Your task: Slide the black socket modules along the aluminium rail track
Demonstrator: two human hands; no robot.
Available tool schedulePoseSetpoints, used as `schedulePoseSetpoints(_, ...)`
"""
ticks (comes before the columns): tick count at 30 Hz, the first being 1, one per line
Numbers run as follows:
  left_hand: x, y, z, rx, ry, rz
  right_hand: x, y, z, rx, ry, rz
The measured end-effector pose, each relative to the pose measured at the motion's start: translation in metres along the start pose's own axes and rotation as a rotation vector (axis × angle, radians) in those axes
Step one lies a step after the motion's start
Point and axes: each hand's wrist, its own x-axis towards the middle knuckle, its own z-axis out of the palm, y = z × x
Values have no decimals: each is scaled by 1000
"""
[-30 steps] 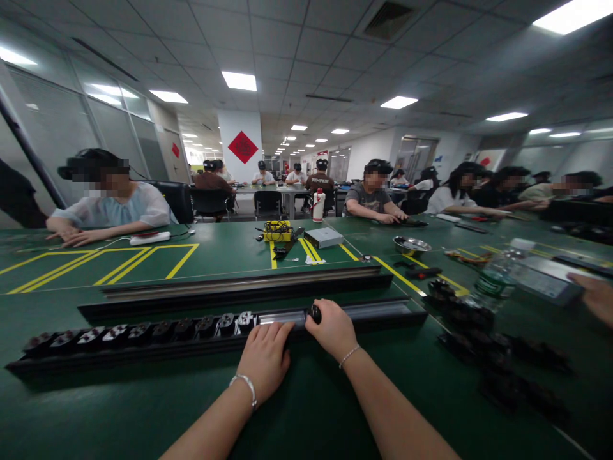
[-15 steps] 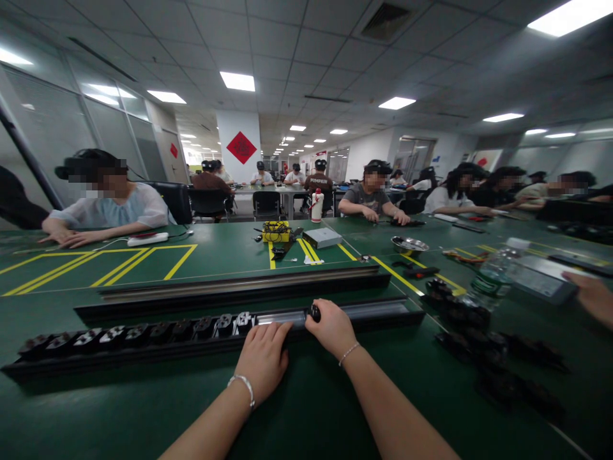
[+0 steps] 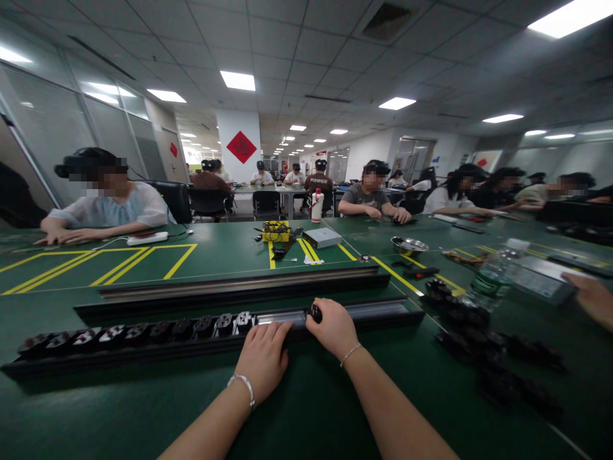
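Observation:
A long black rail (image 3: 383, 313) lies across the table in front of me, with a bright metallic channel inside. Several socket modules (image 3: 182, 329), some black and some with pale faces, sit in a row along its left part. My left hand (image 3: 262, 354) grips the near edge of the rail just right of that row, fingers over the top and thumb partly hidden. In my right hand (image 3: 334, 329) a small black module (image 3: 316, 313) is pinched at the channel, to the right of the left hand. Most of that module is covered by the fingers.
A second rail (image 3: 239, 285) lies parallel behind. To the right are loose black modules (image 3: 483, 345), a water bottle (image 3: 491, 275), a metal bowl (image 3: 409, 245) and a co-worker's hand (image 3: 591, 294) at a grey box (image 3: 546, 281). Other people sit around the table.
My hands and the rail stay almost where they were. The right hand shifts very slightly with the black module. A co-worker across the table moves their hands a little.

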Motion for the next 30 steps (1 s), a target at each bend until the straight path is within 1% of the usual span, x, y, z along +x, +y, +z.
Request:
schedulePoseSetpoints(7,0,-1,2,-1,29,12,0,2,4,9,17,27)
schedulePoseSetpoints(30,0,-1,2,2,15,6,1,2,3,41,-22,52)
